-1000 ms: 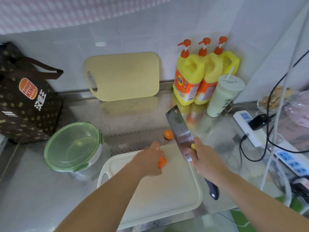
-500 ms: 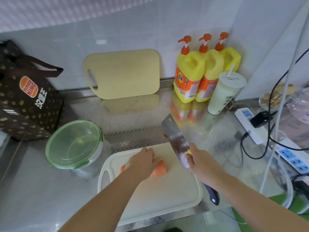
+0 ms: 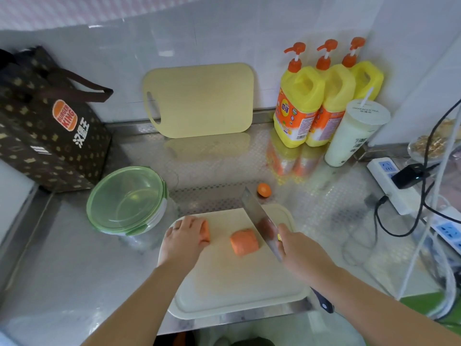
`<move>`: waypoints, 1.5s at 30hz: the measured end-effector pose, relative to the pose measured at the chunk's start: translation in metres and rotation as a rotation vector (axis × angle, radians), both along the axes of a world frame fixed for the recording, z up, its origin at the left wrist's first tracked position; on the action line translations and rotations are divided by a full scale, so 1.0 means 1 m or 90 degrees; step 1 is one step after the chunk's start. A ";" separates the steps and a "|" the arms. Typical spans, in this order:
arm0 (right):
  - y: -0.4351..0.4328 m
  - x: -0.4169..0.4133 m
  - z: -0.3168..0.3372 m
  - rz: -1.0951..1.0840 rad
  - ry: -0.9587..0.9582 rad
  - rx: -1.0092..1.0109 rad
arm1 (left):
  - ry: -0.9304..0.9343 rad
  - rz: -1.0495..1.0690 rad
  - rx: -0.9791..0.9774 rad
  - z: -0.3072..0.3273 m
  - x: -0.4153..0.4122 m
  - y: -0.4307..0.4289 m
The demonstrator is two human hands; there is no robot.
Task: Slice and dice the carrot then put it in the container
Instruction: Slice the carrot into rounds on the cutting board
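Carrot [image 3: 206, 232] mostly beneath left hand [image 3: 185, 239]

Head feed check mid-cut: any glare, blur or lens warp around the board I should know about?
Head view: light is soft and even, no hard shadows; the steel counter glares and mirrors the yellow bottles; the cleaver blade and the loose carrot piece look slightly smeared; the wide lens bows the tiled wall toward the frame edges.
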State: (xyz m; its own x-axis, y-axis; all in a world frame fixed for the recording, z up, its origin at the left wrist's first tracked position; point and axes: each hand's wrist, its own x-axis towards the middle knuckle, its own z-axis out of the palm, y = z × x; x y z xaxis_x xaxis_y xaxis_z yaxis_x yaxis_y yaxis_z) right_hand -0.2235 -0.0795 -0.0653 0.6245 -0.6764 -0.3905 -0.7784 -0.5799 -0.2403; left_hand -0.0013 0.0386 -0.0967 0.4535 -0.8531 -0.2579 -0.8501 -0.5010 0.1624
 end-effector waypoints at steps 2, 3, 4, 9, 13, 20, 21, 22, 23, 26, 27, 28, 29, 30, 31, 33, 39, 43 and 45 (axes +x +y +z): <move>-0.001 0.001 0.000 -0.001 -0.001 -0.004 | 0.009 0.019 0.006 0.003 0.006 -0.003; -0.001 0.003 0.000 0.001 0.000 -0.012 | 0.002 0.017 0.007 0.004 0.005 -0.004; -0.001 0.004 0.001 0.004 0.005 -0.021 | -0.011 0.008 0.000 0.006 0.002 -0.004; 0.000 0.007 0.004 0.044 0.007 -0.040 | 0.053 -0.117 -0.072 0.007 -0.051 -0.015; 0.002 0.008 -0.001 -0.002 -0.055 0.013 | 0.045 -0.141 -0.107 -0.007 -0.073 -0.029; 0.001 0.009 0.000 -0.017 -0.098 -0.005 | 0.106 -0.037 -0.154 -0.015 -0.066 -0.039; 0.001 0.010 0.000 -0.015 -0.089 -0.007 | 0.111 -0.036 -0.154 -0.015 -0.065 -0.039; 0.001 0.010 -0.001 -0.012 -0.077 -0.003 | 0.117 -0.033 -0.155 -0.015 -0.065 -0.038; 0.002 0.011 -0.001 -0.010 -0.068 0.005 | 0.125 -0.029 -0.159 -0.015 -0.066 -0.037; 0.003 0.012 -0.001 -0.008 -0.083 0.029 | 0.158 -0.005 -0.194 -0.015 -0.066 -0.034; 0.003 0.011 0.001 -0.010 -0.100 0.029 | 0.169 0.002 -0.206 -0.015 -0.066 -0.034; 0.003 0.011 0.003 -0.013 -0.118 0.025 | 0.179 0.006 -0.217 -0.015 -0.067 -0.033; 0.003 0.010 0.007 -0.015 -0.136 0.017 | 0.186 0.008 -0.228 -0.015 -0.067 -0.033; 0.004 0.009 0.010 -0.015 -0.151 0.007 | 0.190 0.006 -0.241 -0.016 -0.067 -0.032; 0.005 0.008 0.014 -0.009 -0.157 -0.003 | 0.190 0.001 -0.252 -0.017 -0.067 -0.032; 0.010 0.007 0.020 0.015 -0.147 -0.017 | 0.185 -0.009 -0.265 -0.018 -0.067 -0.032; 0.018 0.006 0.023 0.026 -0.095 -0.026 | 0.179 -0.022 -0.267 -0.017 -0.065 -0.033; 0.020 0.006 0.020 0.031 -0.085 -0.029 | 0.175 -0.025 -0.266 -0.017 -0.065 -0.033; 0.020 0.007 0.020 0.032 -0.082 -0.032 | 0.173 -0.021 -0.263 -0.017 -0.065 -0.033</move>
